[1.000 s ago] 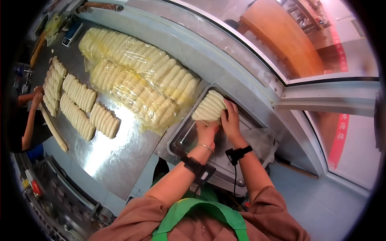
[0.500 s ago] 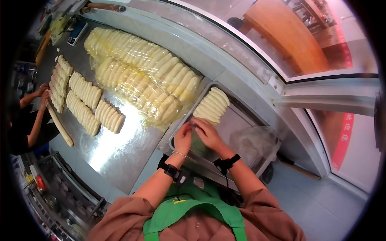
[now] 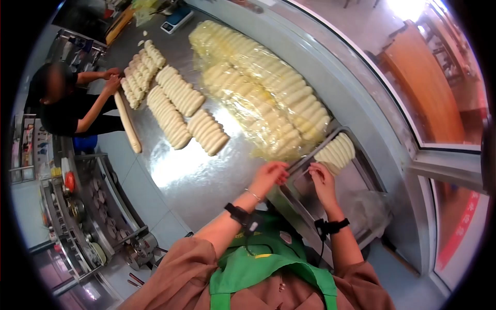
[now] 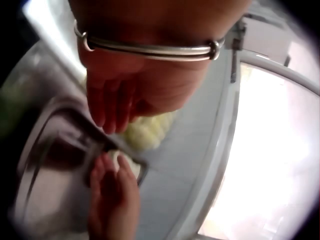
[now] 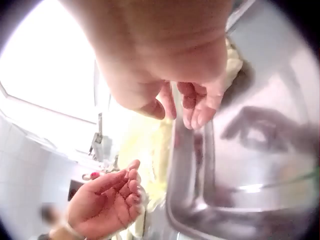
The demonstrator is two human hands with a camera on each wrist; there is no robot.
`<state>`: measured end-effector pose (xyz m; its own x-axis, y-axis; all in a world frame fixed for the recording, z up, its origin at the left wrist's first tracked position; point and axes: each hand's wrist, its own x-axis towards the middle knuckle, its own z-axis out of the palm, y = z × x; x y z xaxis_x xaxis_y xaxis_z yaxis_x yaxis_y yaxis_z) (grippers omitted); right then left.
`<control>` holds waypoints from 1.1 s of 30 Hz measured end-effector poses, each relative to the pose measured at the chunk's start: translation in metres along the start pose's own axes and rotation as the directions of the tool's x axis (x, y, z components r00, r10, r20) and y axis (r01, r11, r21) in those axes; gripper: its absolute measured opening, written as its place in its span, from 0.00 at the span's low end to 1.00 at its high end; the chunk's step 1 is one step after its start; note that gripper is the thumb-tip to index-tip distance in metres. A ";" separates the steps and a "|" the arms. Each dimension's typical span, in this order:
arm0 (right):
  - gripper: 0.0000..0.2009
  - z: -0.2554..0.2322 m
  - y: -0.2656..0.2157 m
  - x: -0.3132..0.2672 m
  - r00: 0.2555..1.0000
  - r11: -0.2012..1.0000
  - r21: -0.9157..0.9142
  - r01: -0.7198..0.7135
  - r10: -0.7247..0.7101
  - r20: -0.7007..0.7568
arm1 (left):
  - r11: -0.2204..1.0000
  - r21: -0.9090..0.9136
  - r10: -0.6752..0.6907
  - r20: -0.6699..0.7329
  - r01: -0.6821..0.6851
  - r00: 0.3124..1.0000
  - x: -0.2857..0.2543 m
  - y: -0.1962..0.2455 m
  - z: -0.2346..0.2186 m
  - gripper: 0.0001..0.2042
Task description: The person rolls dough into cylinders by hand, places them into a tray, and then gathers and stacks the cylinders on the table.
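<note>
My left hand (image 3: 271, 173) hovers over the steel table at the left rim of a metal tray (image 3: 361, 178), fingers relaxed and holding nothing. My right hand (image 3: 318, 173) hangs just inside that rim, loosely curled and empty. A short row of pale dough pieces (image 3: 337, 150) lies at the tray's far end, beyond both hands. In the left wrist view my left hand (image 4: 112, 107) hangs above the tray (image 4: 50, 150), with the right hand (image 4: 112, 195) below it and dough (image 4: 147, 132) behind. The right wrist view shows my right hand (image 5: 190, 105) over the tray (image 5: 250, 190) and my left hand (image 5: 110, 200) open beside it.
A long pile of dough under plastic wrap (image 3: 263, 88) runs along the window side. Several uncovered dough rows (image 3: 175, 106) lie on the steel table (image 3: 206, 175). Another person (image 3: 67, 103) works at the far end by a long roll (image 3: 127, 124). A scale (image 3: 178, 18) stands beyond.
Both hands have left the dough row and drawn back to the tray's near-left rim, the left hand moving out over the table. The head view has swung left.
</note>
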<state>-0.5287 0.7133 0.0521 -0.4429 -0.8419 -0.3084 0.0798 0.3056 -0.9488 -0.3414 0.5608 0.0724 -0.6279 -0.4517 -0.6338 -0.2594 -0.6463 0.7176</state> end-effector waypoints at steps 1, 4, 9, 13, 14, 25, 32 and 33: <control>0.14 0.009 -0.009 -0.005 0.998 0.999 0.023 -0.037 0.038 -0.044 | 0.972 0.190 0.179 -0.215 -0.139 0.960 -0.001 0.007 -0.031 0.12; 0.10 0.077 -0.028 -0.007 0.989 0.961 0.241 -0.137 0.121 0.080 | 0.554 0.782 0.775 -0.358 -0.287 0.521 0.003 0.046 -0.140 0.08; 0.14 0.205 -0.019 0.034 0.908 0.771 0.488 -0.409 0.293 0.298 | 0.120 0.988 0.900 -0.068 -0.094 0.430 0.044 0.096 -0.280 0.10; 0.17 0.290 -0.029 0.077 0.868 0.679 0.591 -0.435 0.491 0.075 | 0.113 0.993 0.744 -0.112 0.041 0.659 0.069 0.109 -0.302 0.13; 0.17 0.304 -0.031 0.086 0.865 0.679 0.593 -0.433 0.498 0.060 | 0.088 0.994 0.751 -0.110 0.066 0.651 0.073 0.109 -0.301 0.16; 0.16 0.352 -0.058 0.106 0.820 0.564 0.781 -0.268 0.559 -0.122 | -0.022 0.997 0.819 -0.026 0.075 0.574 0.068 0.101 -0.280 0.22; 0.17 0.356 -0.049 0.103 0.786 0.555 0.783 -0.281 0.601 -0.143 | 0.502 0.857 0.451 -0.377 0.120 0.809 0.064 0.124 -0.284 0.29; 0.18 0.354 -0.052 0.103 0.782 0.547 0.781 -0.302 0.610 -0.125 | 0.502 0.857 0.404 -0.354 0.119 0.844 0.064 0.129 -0.286 0.32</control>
<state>-0.2626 0.4530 0.0457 -0.4093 -0.4163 -0.8119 0.8746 0.0744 -0.4791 -0.2048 0.2723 0.0422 -0.3746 -0.8597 -0.3472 -0.8337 0.1485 0.5319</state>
